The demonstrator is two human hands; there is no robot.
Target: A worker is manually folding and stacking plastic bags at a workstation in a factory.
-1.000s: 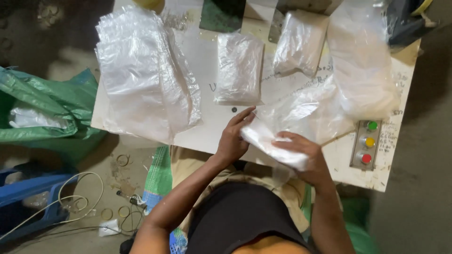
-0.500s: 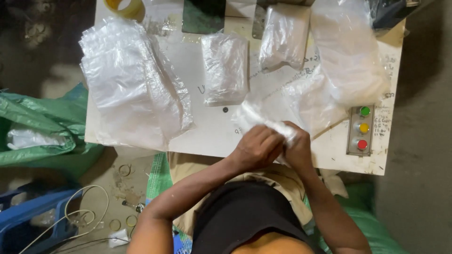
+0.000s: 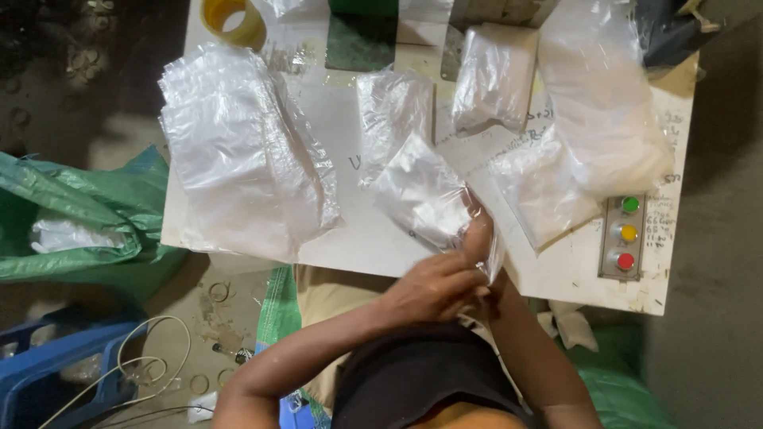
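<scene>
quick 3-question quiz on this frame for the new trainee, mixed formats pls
1. True or false: both hands are at the clear plastic bag near the table's front edge.
2. Which colour is the button nearest the person on the button box? A green, B yellow, C red.
3. Fill in: the roll of yellow tape lies at the table's far ____ corner.

Key
1. True: the left hand and right hand meet at the bag's near end.
2. C.
3. Left, beyond the big stack of clear bags.
</scene>
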